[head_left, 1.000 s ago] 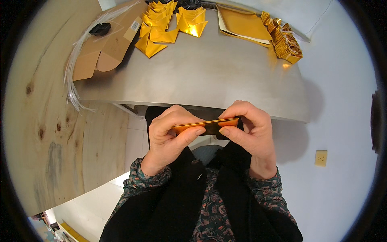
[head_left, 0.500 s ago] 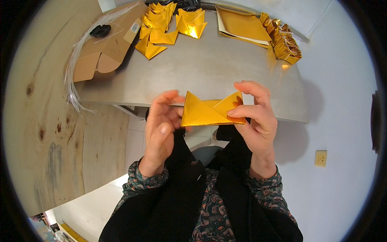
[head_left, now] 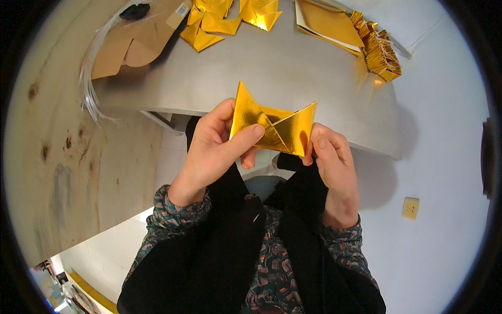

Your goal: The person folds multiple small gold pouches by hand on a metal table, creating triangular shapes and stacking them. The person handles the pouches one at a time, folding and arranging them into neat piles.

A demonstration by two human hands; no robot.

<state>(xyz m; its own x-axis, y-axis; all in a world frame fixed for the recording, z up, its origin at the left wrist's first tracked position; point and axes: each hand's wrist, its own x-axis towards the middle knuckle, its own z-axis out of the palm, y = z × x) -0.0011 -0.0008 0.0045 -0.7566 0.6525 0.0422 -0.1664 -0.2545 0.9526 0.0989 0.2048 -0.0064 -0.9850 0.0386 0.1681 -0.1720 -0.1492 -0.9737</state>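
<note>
The left hand (head_left: 214, 144), off it before, now pinches the gold fold (head_left: 300, 131) mid-view; the right hand (head_left: 334, 157), half-curled, meets its four-o'clock edge, grip unclear. Beyond, cardboard (head_left: 141, 44) lies at ten o'clock, sheets (head_left: 329, 23) at one.

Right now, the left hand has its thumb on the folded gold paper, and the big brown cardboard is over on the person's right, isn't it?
Not quite: the brown cardboard is on the person's left, as the head view shows. The left hand does have its thumb on the folded gold paper.
</note>
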